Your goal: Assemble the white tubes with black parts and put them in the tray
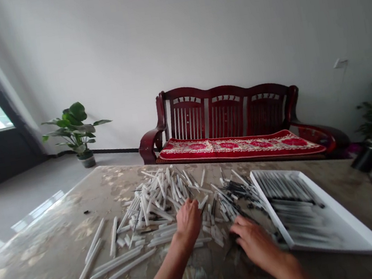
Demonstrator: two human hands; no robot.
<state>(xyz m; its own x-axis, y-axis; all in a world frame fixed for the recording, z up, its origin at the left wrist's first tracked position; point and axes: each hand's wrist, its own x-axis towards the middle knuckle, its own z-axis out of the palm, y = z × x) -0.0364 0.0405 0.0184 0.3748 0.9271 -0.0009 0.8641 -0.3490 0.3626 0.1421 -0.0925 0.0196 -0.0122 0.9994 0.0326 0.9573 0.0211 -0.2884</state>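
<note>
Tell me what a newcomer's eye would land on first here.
Probably the big heap of white tubes in the middle of the table, with the left hand at its near right side. Next, the white tray at the right, partly filled with rows of tubes, beside the blurred right hand. Behind the table, the dark red wooden bench with its bright red patterned cover stands out against the pale wall.

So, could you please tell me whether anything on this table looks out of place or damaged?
A small black piece lies apart on the patterned table cover, left of the heaped white tubes, whereas most dark pieces lie near the white tray. I see no clear damage, though blur hides detail around the right hand.
</note>
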